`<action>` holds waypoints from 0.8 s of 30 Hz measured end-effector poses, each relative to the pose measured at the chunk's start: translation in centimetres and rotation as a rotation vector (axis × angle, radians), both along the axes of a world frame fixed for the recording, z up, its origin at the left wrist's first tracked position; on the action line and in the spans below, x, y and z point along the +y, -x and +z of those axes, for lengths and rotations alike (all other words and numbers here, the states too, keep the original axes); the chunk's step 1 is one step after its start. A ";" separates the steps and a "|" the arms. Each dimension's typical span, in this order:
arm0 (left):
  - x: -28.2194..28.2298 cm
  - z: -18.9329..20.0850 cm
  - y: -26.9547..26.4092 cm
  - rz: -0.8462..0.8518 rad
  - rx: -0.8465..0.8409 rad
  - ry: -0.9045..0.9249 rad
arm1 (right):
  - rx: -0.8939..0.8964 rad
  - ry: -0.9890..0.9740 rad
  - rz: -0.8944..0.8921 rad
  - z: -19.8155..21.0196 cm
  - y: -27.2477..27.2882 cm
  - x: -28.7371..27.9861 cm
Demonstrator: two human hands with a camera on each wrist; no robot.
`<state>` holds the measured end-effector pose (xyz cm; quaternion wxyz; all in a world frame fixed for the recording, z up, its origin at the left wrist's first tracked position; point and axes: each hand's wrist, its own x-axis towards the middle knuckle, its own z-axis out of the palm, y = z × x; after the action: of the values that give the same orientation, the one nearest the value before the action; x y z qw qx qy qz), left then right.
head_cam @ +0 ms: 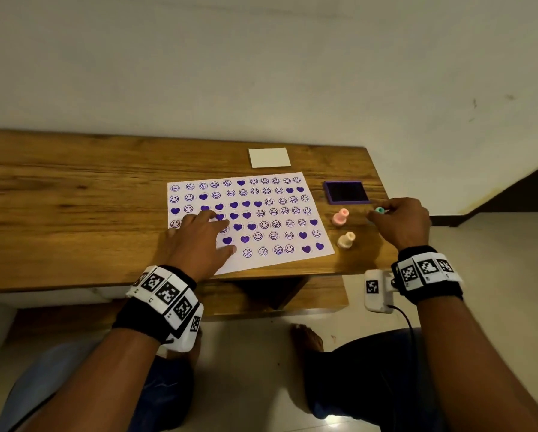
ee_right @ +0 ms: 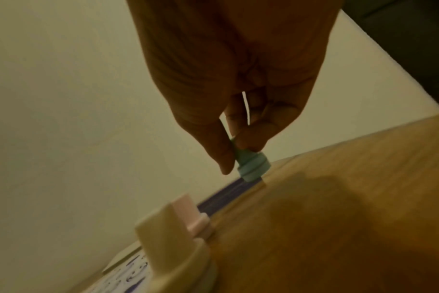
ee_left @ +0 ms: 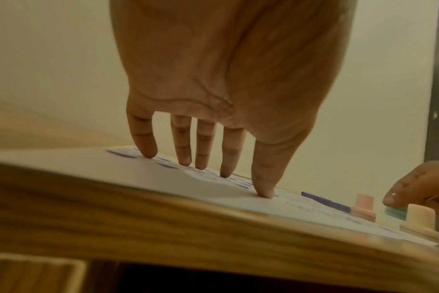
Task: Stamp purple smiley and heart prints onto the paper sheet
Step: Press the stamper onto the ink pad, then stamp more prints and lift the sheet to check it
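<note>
A white paper sheet (head_cam: 261,213) covered in purple smiley and heart prints lies on the wooden table (head_cam: 74,194). My left hand (head_cam: 199,238) presses flat on its near left part, fingertips (ee_left: 263,190) spread on the paper (ee_left: 213,190). My right hand (head_cam: 398,222) pinches a small teal stamp (head_cam: 379,210) by its handle, just above the table near the purple ink pad (head_cam: 346,192). In the right wrist view the teal stamp (ee_right: 253,164) hangs base down over the pad's edge (ee_right: 228,194). A pink stamp (head_cam: 340,217) and a cream stamp (head_cam: 346,240) stand right of the sheet.
A blank white card (head_cam: 269,157) lies behind the sheet near the wall. The table's right edge runs just beyond my right hand, and its front edge (ee_left: 188,228) is below my left wrist. The left half of the table is bare wood.
</note>
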<state>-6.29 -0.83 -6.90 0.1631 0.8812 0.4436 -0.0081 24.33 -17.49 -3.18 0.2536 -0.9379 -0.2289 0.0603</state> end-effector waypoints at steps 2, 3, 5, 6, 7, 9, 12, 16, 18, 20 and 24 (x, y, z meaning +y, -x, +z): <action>0.0 0.1 -0.1 -0.007 0.010 0.004 | 0.027 0.065 0.011 -0.4 -0.2 0.0; 0.1 0.1 0.0 -0.008 0.008 0.008 | 0.046 0.095 0.024 -0.6 -0.2 0.0; 0.1 0.1 0.1 -0.007 -0.012 0.014 | 0.068 0.141 0.043 -0.6 -0.1 0.0; 0.0 0.1 0.2 -0.006 -0.028 0.011 | 0.069 0.152 0.045 -0.4 0.0 0.0; 0.0 0.2 0.2 -0.005 -0.049 0.003 | 0.060 0.149 0.046 -0.1 0.1 -0.1; 0.1 0.4 0.4 -0.002 -0.099 -0.011 | 0.009 0.104 0.043 0.8 0.4 0.0; 0.2 0.5 0.6 0.010 -0.184 -0.016 | -0.099 0.012 0.075 2.5 2.3 0.4; 0.2 0.6 0.8 0.019 -0.160 -0.033 | -0.145 0.028 0.208 2.5 6.2 1.5; 0.1 0.5 0.8 0.024 -0.131 -0.019 | -0.122 0.167 0.301 1.0 7.9 1.9; -0.1 0.3 0.8 0.033 -0.079 -0.003 | -0.157 0.324 0.353 -0.8 9.1 2.1; -0.2 0.1 0.7 0.046 -0.052 0.011 | -0.129 0.386 0.335 -2.3 10.6 2.2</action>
<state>-6.97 -1.00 -6.85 0.1797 0.8698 0.4592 0.0161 13.76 -15.30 -5.47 0.0414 -0.9198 -0.3812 0.0839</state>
